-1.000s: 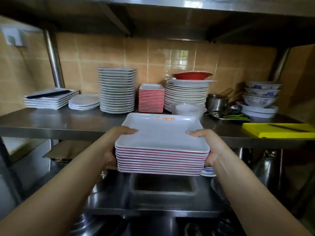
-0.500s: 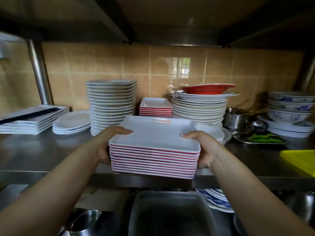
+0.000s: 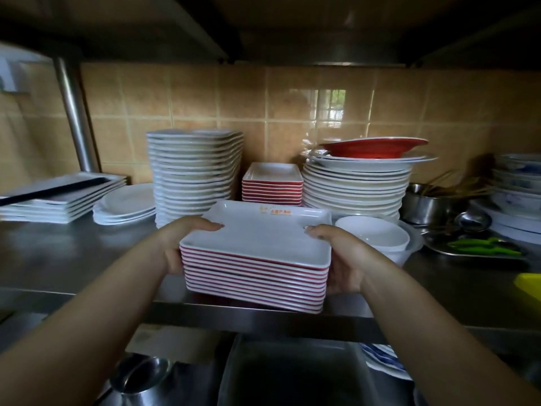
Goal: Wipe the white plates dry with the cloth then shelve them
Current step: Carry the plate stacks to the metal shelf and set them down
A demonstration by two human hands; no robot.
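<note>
step: shelving | my left hand (image 3: 172, 244) and right hand (image 3: 342, 259) clamp the plate stack (image 3: 254, 259) by its sides, thumbs on top, over the steel shelf (image 3: 73, 259) front edge | next: likely slide toward the matching red-edged stack (image 3: 272, 183)

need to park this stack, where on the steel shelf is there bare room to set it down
Bare steel shelf lies along the front left, bordered behind by the flat rectangular plates, the small round plates and the tall white stack. The held stack, gripped by the left hand and right hand, sits before the short red-edged stack. Right is crowded: white bowls, metal tray.
</note>
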